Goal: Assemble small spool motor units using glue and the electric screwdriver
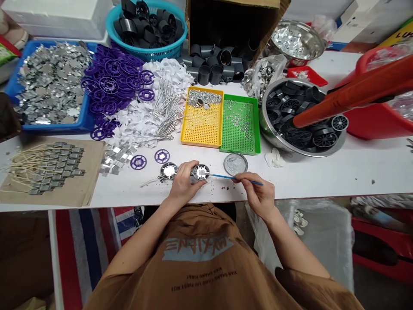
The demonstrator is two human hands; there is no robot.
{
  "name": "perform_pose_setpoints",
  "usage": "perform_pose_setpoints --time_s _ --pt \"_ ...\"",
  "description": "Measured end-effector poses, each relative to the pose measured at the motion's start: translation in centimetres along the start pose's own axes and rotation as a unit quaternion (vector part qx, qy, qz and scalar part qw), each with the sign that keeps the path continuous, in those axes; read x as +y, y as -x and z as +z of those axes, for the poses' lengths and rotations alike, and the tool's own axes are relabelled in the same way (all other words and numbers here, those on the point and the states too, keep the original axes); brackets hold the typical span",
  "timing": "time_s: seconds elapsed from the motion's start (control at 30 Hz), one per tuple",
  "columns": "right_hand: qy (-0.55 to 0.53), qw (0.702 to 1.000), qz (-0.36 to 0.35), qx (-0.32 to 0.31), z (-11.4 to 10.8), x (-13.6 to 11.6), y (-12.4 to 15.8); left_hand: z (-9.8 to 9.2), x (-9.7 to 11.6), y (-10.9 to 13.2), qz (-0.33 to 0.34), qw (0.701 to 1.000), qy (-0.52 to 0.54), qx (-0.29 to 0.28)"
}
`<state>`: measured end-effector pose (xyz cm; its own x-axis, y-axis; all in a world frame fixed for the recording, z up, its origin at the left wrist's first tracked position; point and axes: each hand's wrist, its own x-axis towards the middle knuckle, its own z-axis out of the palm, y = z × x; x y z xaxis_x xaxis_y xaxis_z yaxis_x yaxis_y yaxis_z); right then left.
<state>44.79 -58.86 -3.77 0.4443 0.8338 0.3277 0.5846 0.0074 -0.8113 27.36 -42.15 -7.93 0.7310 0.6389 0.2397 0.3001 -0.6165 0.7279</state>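
My left hand (185, 180) rests its fingertips on a round metal-and-black disc part (201, 172) and holds it against the white table (322, 172). A second, similar disc part (168, 171) lies just left of that hand, with a thin wire lead (150, 182) trailing from it. My right hand (258, 193) pinches a thin blue stick (230, 176), whose tip reaches the held disc. Just above the stick sits a small round dish of clear paste (235, 164). Dark specks are scattered near both hands.
Behind the hands stand a yellow perforated tray (190, 129) and a green one (240, 125) holding small metal beads. Purple rings, white pieces, silver pieces, black wheel parts in a steel bowl (267, 120) and a red tube (351, 90) surround them.
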Motion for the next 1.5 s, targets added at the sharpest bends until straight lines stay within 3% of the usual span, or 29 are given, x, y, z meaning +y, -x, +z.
perform_pose_setpoints --time_s 0.27,0.37,0.57,0.7,0.77,0.87,0.93,1.1,1.2,1.3,1.4,1.5 --pt "-0.097 0.994 0.037 0.033 -0.2 1.3 0.5 0.0 0.0 0.1 0.0 1.0 -0.004 0.002" --pt "-0.173 0.974 0.091 0.113 -0.3 1.5 0.3 0.3 -0.2 0.1 0.006 1.0 -0.008 0.013" --pt "-0.231 0.897 0.185 0.33 -2.1 2.8 0.2 0.8 -0.6 -1.6 0.056 0.997 -0.034 0.049" --pt "-0.202 0.886 0.217 0.357 -2.9 4.5 1.5 1.4 1.3 -2.0 0.094 0.987 -0.081 0.098" --pt "-0.193 0.888 0.226 0.349 -2.6 5.3 2.1 2.3 2.9 -1.4 0.127 0.988 -0.065 0.058" --pt "-0.171 0.898 0.225 0.336 -2.1 6.4 2.5 4.3 4.7 -0.2 0.171 0.978 -0.011 -0.118" --pt "-0.142 0.91 0.219 0.322 -1.8 6.9 2.9 5.6 5.4 0.3 0.173 0.966 -0.005 -0.192" --pt "-0.057 0.935 0.191 0.293 -2.1 6.5 5.6 7.2 5.7 0.5 0.152 0.967 -0.022 -0.205" --pt "-0.061 0.935 0.196 0.288 -2.3 6.0 6.8 7.4 5.5 0.5 0.159 0.967 -0.019 -0.198" --pt "-0.134 0.908 0.229 0.324 -2.5 6.1 6.7 7.6 5.4 0.5 0.157 0.967 -0.012 -0.2" --pt "-0.258 0.848 0.283 0.367 -2.8 6.8 5.7 7.5 5.4 0.5 0.154 0.967 0.0 -0.201" --pt "-0.35 0.792 0.343 0.364 -3.2 7.4 4.6 6.7 5.5 0.5 0.173 0.969 0.026 -0.176"
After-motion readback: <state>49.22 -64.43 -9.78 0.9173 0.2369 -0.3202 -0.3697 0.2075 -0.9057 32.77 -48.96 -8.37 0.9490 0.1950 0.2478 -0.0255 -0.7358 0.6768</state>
